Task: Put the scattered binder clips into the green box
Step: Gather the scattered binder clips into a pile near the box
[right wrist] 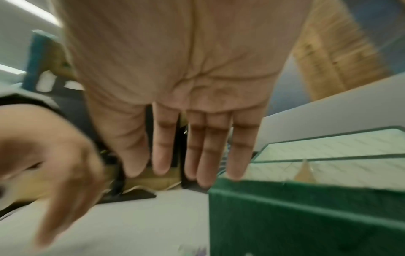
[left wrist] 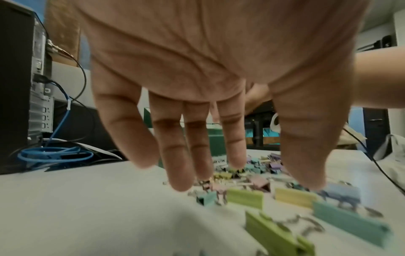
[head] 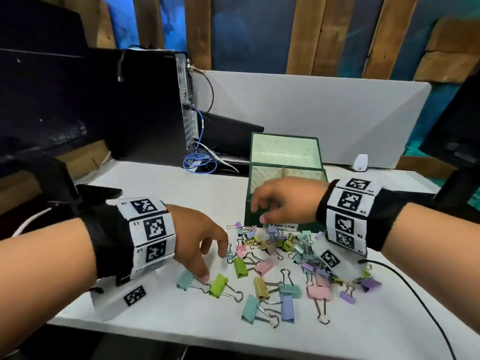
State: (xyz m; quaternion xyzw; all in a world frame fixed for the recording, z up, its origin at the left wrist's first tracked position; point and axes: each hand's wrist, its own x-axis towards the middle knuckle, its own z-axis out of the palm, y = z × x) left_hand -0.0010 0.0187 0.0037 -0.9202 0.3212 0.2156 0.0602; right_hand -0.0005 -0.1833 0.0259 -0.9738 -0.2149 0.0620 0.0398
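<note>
The green box (head: 249,220) stands on the white table (head: 155,193) with its lid (head: 285,149) raised and a "Binder Clips" label (head: 283,226) on its front. Several pastel binder clips (head: 285,246) lie scattered before it. My left hand (head: 214,266) hovers over the near-left clips with fingers (left wrist: 181,173) spread downward; its thumb tip is at the wire of a teal clip (head: 185,280), beside a green clip (head: 219,285). It holds nothing. My right hand (head: 259,213) hangs over the box's front left corner (right wrist: 285,216), its fingers (right wrist: 162,155) straight and empty.
A black computer tower (head: 145,107) and a coiled blue cable (head: 200,162) sit at the back left, with a dark laptop (head: 228,136) behind the box. A white divider panel (head: 324,113) closes the back. A black cable (head: 415,294) runs across the table's right side.
</note>
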